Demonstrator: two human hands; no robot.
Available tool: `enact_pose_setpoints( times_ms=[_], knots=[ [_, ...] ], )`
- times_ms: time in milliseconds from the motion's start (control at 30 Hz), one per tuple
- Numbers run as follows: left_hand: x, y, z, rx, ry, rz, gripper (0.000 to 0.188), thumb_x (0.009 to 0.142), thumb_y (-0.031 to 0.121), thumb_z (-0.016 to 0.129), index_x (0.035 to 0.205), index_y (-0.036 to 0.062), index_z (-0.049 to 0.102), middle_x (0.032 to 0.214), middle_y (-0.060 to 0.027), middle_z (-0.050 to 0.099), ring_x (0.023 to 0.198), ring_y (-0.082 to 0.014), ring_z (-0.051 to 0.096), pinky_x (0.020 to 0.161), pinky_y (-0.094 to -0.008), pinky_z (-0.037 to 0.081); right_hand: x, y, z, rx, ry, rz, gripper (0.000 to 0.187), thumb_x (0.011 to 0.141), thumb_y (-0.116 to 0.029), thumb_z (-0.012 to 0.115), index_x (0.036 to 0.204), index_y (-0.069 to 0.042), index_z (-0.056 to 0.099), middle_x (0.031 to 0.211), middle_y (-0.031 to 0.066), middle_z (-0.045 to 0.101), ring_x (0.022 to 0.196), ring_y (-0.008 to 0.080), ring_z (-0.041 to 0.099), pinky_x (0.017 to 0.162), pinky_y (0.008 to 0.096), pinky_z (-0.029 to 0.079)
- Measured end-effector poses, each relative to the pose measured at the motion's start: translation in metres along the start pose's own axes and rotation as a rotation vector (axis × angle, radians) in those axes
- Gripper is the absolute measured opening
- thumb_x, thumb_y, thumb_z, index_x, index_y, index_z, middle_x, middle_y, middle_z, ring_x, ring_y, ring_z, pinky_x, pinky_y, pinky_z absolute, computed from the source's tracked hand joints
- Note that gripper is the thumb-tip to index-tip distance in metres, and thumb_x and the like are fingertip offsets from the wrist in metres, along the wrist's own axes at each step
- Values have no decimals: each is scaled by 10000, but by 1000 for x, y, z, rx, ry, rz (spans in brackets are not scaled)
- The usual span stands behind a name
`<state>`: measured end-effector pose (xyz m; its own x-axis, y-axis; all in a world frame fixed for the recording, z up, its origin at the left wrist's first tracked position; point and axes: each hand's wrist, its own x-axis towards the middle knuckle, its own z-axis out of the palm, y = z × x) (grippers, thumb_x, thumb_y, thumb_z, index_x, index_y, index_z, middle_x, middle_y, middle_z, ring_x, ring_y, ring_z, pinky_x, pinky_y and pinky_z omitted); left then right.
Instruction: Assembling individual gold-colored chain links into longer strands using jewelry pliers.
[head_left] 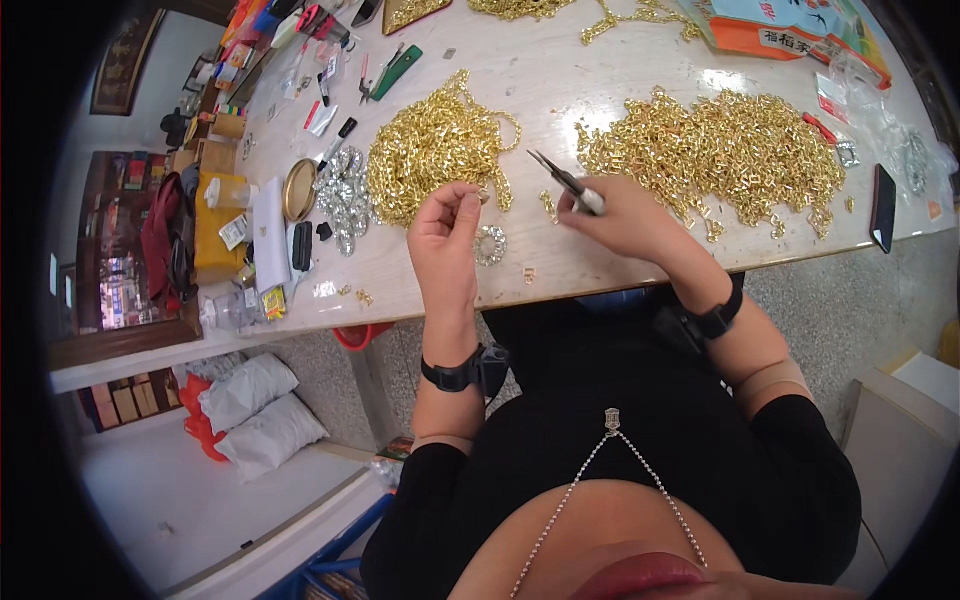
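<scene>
My left hand point(445, 235) is closed in a pinch at the near edge of a heap of gold chain point(430, 140). A small gold link point(484, 196) shows at its fingertips. In my right hand point(630, 220) is a pair of pliers point(560, 175), gripped with the dark, pointed jaws toward the far left. The jaws are apart from the link. Beyond my right hand spreads a wide pile of loose gold links point(720, 150). A round silver ring of sparkling pieces point(490, 246) lies beside my left hand, and a small gold piece point(529, 274) sits nearer the edge.
Silver chain point(345, 195) and a round gold lid point(299, 190) lie to the left on the white table point(420, 295). Green-handled pliers point(398, 72) are farther back. A black phone point(883, 208) rests at the right edge. An orange and blue bag point(790, 25) stands far right.
</scene>
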<state>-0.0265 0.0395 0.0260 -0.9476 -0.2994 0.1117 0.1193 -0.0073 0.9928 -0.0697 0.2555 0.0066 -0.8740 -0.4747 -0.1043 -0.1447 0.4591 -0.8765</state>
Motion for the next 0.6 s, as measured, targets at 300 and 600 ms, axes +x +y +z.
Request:
enact_pose_setpoints(
  times_ms=[300,600],
  knots=[
    [-4,1,-10,-53,52,-11,113,901,13,649,1013,1,645,897,-21,652,808,-69,585,735,-191,448,27,-12,39,-657,-52,103,300,808,-353,700,991,-116,685,826,140,690,802,338,670,690,438,528],
    [-7,-7,-25,-106,34,-41,106,912,6,623,1018,-1,632,911,-28,654,828,-79,602,747,-197,460,5,-5,-42,-435,224,298,314,801,-339,714,1017,-113,683,845,150,697,812,331,671,685,420,514]
  ],
)
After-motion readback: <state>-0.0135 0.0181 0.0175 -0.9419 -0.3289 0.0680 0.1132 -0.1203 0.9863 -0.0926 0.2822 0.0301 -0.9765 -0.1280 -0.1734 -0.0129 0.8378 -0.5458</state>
